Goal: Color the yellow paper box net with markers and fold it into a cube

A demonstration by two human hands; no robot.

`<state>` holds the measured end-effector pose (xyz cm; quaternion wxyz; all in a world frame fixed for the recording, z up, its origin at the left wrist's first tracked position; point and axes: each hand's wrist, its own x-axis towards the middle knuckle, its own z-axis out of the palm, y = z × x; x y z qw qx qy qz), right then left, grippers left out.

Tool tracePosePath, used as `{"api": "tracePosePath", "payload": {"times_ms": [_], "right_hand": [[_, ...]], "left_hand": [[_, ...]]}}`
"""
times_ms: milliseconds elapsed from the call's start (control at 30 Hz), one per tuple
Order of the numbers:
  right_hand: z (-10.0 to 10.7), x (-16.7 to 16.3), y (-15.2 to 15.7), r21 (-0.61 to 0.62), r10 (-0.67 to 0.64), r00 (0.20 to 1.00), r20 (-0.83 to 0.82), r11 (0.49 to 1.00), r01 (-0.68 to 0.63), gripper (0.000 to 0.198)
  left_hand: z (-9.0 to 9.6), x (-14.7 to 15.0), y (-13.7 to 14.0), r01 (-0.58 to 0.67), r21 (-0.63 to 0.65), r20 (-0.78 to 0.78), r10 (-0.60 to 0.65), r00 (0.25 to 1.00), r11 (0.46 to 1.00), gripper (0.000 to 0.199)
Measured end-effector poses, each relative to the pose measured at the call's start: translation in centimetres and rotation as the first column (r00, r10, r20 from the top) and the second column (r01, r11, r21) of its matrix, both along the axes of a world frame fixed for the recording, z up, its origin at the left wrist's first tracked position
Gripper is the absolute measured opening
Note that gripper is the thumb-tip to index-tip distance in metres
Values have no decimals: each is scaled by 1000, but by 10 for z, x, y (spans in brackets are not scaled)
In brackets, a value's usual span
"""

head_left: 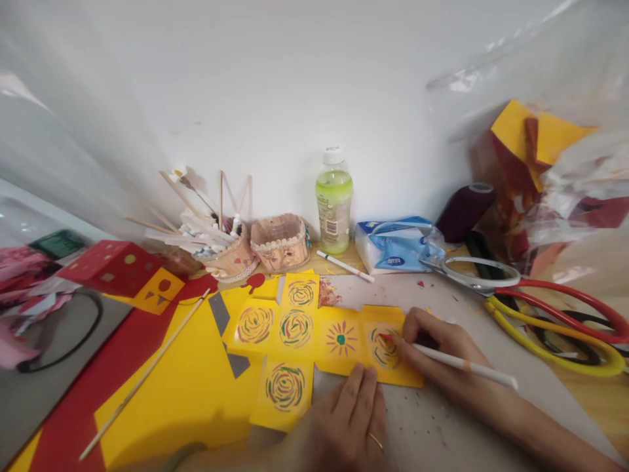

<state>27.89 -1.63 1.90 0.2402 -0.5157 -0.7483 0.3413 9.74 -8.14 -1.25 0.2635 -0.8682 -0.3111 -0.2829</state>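
A yellow cross-shaped paper cutout (322,359), like an unfolded box, lies on the grey work surface. Several of its squares carry swirls of short coloured strokes, and one shows a pink sunburst with a green centre. My right hand (437,341) is closed around a white marker pen (466,368), its red tip touching the swirl on the rightmost square. Stretched flat, my left hand (346,416) presses its fingertips on the cutout's lower edge, below the sunburst. A ring is on one of its fingers.
Behind stand a wooden pot of sticks (230,259), a second wooden pot (279,242), a green-labelled bottle (334,203), a loose marker (344,267) and a tissue pack (396,246). Scissors (486,275) lie right. A thin stick (147,370) crosses yellow paper (181,393); a red paper box (113,262) sits left.
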Motion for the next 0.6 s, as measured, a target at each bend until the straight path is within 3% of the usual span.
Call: {"api": "tracePosePath", "payload": {"times_ms": [433,600], "right_hand": [[2,1,2,-1,-1,1000,-30,1000,1,26],[4,3,4,-25,-68,992,-108,998,66,28]], "left_hand": [[1,-1,1,14,-3,-17,-14,1000,1000,26],[0,-4,-1,14,-26,-65,-15,998,1000,28]]}}
